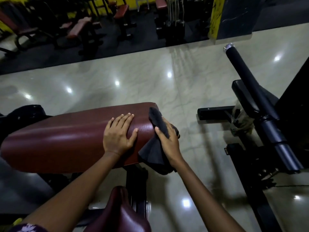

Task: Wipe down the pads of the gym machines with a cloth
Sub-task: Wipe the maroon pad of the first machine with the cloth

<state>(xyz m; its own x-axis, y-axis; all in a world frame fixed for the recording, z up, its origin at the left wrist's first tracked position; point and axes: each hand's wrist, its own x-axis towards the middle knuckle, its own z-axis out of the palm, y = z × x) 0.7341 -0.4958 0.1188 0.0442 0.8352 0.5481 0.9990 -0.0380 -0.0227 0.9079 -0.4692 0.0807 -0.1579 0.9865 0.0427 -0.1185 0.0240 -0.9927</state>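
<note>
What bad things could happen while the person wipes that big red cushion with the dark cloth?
1. The cloth is bunched in the right hand, with a loose tail hanging below the red pad; it might slip or snag on the frame underneath.
2. Only the pad's right end is touched by the cloth, so the part under the flat left hand could get missed.
3. The black roller bar sticks out nearby; an elbow might bump it.

Maroon pad; black cloth; pale marbled floor.
</note>
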